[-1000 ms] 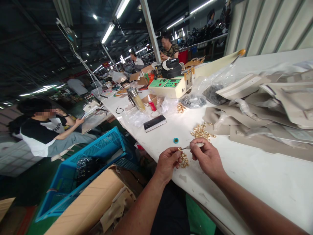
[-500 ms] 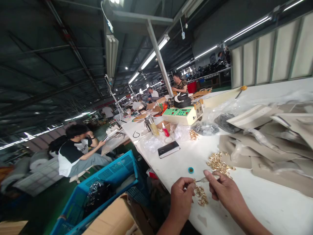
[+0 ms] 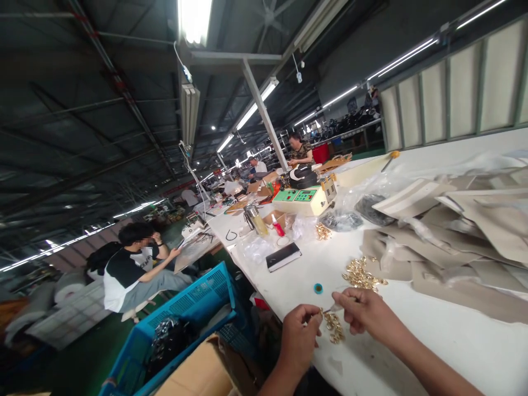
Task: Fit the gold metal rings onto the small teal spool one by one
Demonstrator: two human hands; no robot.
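Note:
Near the front edge of the white table, my left hand [image 3: 300,335] pinches a small gold-coloured metal clasp between thumb and fingertips. My right hand [image 3: 367,313] is closed round a slim tool that looks like a small screwdriver [image 3: 331,309]; its thin shaft points left at the clasp, and the fingers hide most of the handle. Between the hands lies a small group of gold clasps [image 3: 335,331]. A larger heap of gold hardware [image 3: 361,274] sits just beyond my right hand. Above my left hand stands a little round blue cap [image 3: 318,288] with something brownish inside.
A black notebook [image 3: 284,257], a red bottle [image 3: 278,226], a jug [image 3: 256,221] and a cream machine [image 3: 303,201] stand farther back. Flat grey-brown pieces [image 3: 449,234] cover the right side. At left are a blue crate [image 3: 198,291], a cardboard box [image 3: 202,371] and a seated person [image 3: 136,269].
The view has shifted slightly. Both hands stay close together, with the clasp still pinched at left and the tool still in my right hand.

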